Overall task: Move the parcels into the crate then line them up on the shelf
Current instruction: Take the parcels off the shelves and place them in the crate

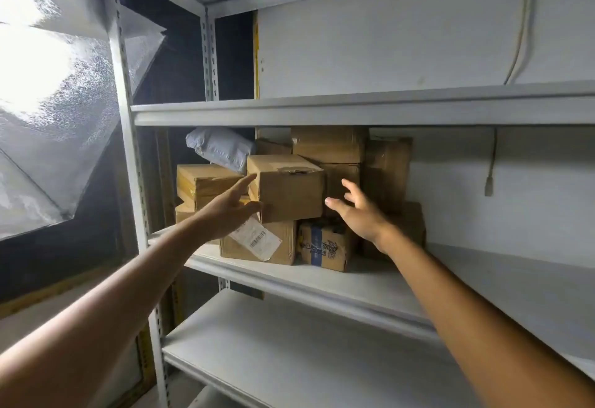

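Note:
Several brown cardboard parcels are piled at the left end of the middle shelf (322, 274) of a grey metal rack. A cube-shaped box (289, 190) sits on top at the front. My left hand (230, 211) reaches toward its left side, fingers spread, fingertips at the box's edge. My right hand (359, 211) is open just right of the box, apart from it. Below lie a box with a white label (260, 242) and a box with blue tape (323, 248). A grey plastic mailer (219, 147) rests on top at the back left. No crate is in view.
The shelf above (354, 108) hangs low over the pile. The right part of the middle shelf and the lower shelf (289, 343) are bare. A rack upright (128, 150) stands at the left, with a silver reflective panel (48, 118) beyond it. A cable (489, 179) hangs at the back wall.

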Available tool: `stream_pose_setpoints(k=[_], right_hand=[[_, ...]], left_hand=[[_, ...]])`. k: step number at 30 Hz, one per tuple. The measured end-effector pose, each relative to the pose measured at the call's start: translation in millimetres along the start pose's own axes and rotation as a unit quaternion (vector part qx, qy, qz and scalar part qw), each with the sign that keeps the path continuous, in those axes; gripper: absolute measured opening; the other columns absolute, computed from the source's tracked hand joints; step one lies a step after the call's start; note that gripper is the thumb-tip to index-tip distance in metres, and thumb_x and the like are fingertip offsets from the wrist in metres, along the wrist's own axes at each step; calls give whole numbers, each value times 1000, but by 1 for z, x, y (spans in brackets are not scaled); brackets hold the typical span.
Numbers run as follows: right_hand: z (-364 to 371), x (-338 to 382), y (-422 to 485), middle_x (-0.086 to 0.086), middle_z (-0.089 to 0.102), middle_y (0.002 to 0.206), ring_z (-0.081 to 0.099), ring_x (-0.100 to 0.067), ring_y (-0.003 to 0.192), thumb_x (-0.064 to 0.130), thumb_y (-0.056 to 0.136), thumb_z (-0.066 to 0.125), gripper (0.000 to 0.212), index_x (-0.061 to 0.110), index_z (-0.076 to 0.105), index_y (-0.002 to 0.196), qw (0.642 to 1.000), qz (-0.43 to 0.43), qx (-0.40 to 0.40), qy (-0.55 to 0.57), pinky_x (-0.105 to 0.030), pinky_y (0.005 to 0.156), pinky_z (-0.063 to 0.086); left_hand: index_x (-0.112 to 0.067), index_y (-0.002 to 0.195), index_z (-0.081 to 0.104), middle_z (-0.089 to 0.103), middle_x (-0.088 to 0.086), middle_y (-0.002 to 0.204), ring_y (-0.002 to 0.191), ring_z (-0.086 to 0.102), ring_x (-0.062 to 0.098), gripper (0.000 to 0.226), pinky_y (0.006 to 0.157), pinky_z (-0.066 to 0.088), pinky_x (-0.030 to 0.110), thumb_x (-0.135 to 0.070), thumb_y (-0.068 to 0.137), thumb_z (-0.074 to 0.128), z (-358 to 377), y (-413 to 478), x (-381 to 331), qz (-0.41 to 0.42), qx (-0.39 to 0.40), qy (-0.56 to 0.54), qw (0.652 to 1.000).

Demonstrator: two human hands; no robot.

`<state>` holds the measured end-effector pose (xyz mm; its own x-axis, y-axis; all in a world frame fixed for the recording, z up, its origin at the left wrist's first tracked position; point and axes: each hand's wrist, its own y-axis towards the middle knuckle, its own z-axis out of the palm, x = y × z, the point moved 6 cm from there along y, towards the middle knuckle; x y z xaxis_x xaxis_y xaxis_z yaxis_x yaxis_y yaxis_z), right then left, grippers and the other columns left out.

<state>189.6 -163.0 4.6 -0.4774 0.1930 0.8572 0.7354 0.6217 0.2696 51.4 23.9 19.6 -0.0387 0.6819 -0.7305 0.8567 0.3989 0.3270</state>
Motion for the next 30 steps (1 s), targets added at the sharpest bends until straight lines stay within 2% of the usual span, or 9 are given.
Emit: stream_pose_setpoints(k=[8,13,15,18,20,21,23,26,30], right_hand=[[16,18,57,-6,34,152,35,-25,136,45,99,42,53,25,32,147,999,22,-39,21,-44,110,33],[38,3,87,-5,20,159,25,-26,143,53,98,38,66,24,15,153,993,61,-57,81,-43,113,23],[48,-4,92,-5,30,155,34,-26,139,69,86,45,78,26,29,149,990,65,-74,100,-44,115,26],[53,-15,103,0,56,130,54,-21,117,82,56,50,88,31,56,127,985,50,-106,124,-47,103,44],[55,-16,108,8,56,122,52,-12,113,73,71,48,67,29,57,121,984,36,-112,133,-36,101,41],[56,-16,111,10,55,116,50,-9,110,62,85,45,48,29,58,116,984,24,-111,139,-30,98,38],[57,-14,114,5,59,108,53,-13,105,42,97,42,22,28,60,98,981,16,-112,159,-32,95,40],[57,-6,111,-5,58,101,55,-23,106,39,92,47,21,25,55,79,977,-4,-142,159,-37,96,42],[62,4,92,-11,57,113,53,-28,115,50,68,51,34,21,58,86,978,-39,-97,182,-39,100,40]], left_hand=[[-33,149,20,26,13,156,137,37,31,60,101,40,44,-41,96,46,-19,49,14,39,-9,51,998],[-30,147,25,22,8,157,135,37,36,80,102,39,59,-70,81,44,-19,77,36,-25,6,-179,983],[-27,144,31,32,8,151,126,44,30,80,98,45,55,-67,77,48,-15,87,45,-37,-26,-201,978],[-21,139,39,49,7,133,98,54,13,64,69,54,34,-52,86,57,-13,100,58,-38,-85,-247,964],[-22,138,39,53,2,122,88,54,2,58,57,47,23,-46,89,58,-12,108,65,-26,-90,-253,963],[-23,138,40,53,0,120,87,53,0,58,57,45,22,-45,88,59,-11,110,67,-22,-89,-252,964],[-25,137,41,56,0,121,90,55,0,58,59,47,23,-47,87,61,-12,111,71,-8,-87,-247,965],[-30,139,40,54,-2,131,102,59,8,65,60,51,18,-51,83,64,-12,108,75,18,-70,-241,968],[-38,146,30,52,-5,136,98,63,2,77,59,52,13,-47,80,69,-9,90,73,61,-46,-271,960]])
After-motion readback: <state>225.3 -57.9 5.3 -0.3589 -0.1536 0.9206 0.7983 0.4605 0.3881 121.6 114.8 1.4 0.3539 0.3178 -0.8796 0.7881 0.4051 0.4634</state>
